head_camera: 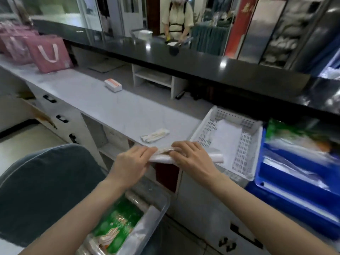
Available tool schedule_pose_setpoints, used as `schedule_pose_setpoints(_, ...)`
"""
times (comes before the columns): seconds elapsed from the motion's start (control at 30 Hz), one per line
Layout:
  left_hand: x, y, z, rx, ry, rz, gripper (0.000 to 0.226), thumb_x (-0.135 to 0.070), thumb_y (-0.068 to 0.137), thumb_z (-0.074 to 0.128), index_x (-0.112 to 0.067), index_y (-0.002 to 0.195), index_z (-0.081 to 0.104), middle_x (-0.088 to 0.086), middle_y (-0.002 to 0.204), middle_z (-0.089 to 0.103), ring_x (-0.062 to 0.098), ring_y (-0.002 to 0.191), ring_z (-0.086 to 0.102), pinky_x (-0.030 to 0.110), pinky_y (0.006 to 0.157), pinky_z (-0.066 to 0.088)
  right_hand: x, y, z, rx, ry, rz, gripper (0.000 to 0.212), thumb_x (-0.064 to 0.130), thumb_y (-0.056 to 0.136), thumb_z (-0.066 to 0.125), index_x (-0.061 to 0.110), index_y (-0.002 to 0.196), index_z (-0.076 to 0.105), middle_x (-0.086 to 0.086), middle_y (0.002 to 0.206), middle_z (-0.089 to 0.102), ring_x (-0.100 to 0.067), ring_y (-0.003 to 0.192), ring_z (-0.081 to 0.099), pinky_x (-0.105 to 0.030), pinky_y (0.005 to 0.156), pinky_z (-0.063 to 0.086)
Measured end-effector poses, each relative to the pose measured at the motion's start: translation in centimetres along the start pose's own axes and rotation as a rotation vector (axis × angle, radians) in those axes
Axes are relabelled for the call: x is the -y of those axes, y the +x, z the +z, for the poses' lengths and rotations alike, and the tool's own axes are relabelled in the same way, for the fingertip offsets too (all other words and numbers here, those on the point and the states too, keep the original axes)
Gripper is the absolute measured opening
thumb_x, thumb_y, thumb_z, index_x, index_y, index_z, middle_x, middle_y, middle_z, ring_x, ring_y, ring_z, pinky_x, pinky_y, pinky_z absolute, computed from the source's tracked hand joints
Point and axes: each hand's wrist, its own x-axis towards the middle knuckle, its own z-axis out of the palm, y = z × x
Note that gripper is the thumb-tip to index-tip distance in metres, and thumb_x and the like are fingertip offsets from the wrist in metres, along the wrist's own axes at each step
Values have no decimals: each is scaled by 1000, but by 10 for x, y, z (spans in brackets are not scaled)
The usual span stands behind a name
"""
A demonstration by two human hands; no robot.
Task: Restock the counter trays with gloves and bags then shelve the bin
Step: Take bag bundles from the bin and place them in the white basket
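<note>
head view: both hands (left hand (131, 162), right hand (191, 158)) pinch bag roll (161, 157).

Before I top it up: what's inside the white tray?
The white tray holds a flat white sheet or bag; the right hand covers its near-left corner, so anything there is hidden.

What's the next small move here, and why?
Probably carry the bundle of clear bags right and lay it in the white tray. Both the left hand and right hand grip it at the counter edge, just left of the tray, which holds only a thin white stack.
</note>
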Motion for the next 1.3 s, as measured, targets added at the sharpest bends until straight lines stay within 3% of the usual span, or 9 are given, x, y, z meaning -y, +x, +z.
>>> schedule_pose_setpoints(0.1,-35,44,-1,-53,40,98,52,-9,56,81,-17,106,68,-1,92,71,23,78,69,28,46,52,-37,-37,-31,16,-12,43,35,12,82,62,17,115,53,-11,122,61,-27,104,61,-38,80,51)
schedule_pose_setpoints(0.2,-60,80,9,-95,31,134,49,-10,60,77,-19,107,66,-3,90,69,23,75,66,29,44,50,-65,-55,-49,43,3,157,58,0,72,70,18,119,42,-8,123,61,-25,107,61,-36,83,52)
schedule_pose_setpoints(0.4,-98,154,47,-113,85,136,44,-8,65,74,-17,107,66,-1,81,66,22,66,61,29,40,46,-134,-64,-48,119,-71,336,69,8,66,77,11,130,51,-6,118,65,-27,105,62,-40,86,51)
schedule_pose_setpoints(0.5,-106,186,68,-91,95,112,40,-5,63,75,-16,101,67,0,74,65,23,60,60,28,38,46,-167,-59,-28,141,-135,369,62,5,69,72,11,128,55,-4,111,68,-27,100,63,-41,83,52)
schedule_pose_setpoints(0.67,-110,227,108,-5,104,104,46,-3,58,77,-16,101,67,0,73,65,22,61,62,28,41,49,-220,-50,11,202,-250,354,44,-4,67,66,16,106,63,3,95,68,-23,83,58,-34,73,48)
schedule_pose_setpoints(0.83,-118,252,134,56,100,92,45,-8,49,80,-18,92,70,-2,66,66,19,58,64,25,41,47,-253,-42,43,296,-232,411,37,-8,64,66,12,94,58,-2,88,61,-21,71,49,-25,50,36)
schedule_pose_setpoints(1.0,-132,252,150,173,66,62,67,-16,49,85,-24,113,66,-3,76,68,15,68,66,25,45,47,-265,-48,71,384,-174,467,40,-10,66,62,10,99,56,-7,102,60,-23,68,50,-31,35,41)
schedule_pose_setpoints(1.13,-149,248,167,340,-100,25,72,-9,83,59,-22,144,22,2,113,57,23,103,54,32,64,45,-275,-62,75,457,-144,466,37,-3,69,69,12,100,55,-6,105,60,-20,64,52,-28,37,40)
schedule_pose_setpoints(1.3,-139,240,183,432,-270,53,68,-50,87,50,-28,145,22,-2,135,48,21,121,44,38,86,48,-274,-78,78,556,-7,506,45,8,76,70,15,116,51,-4,129,49,-21,76,60,-32,54,54)
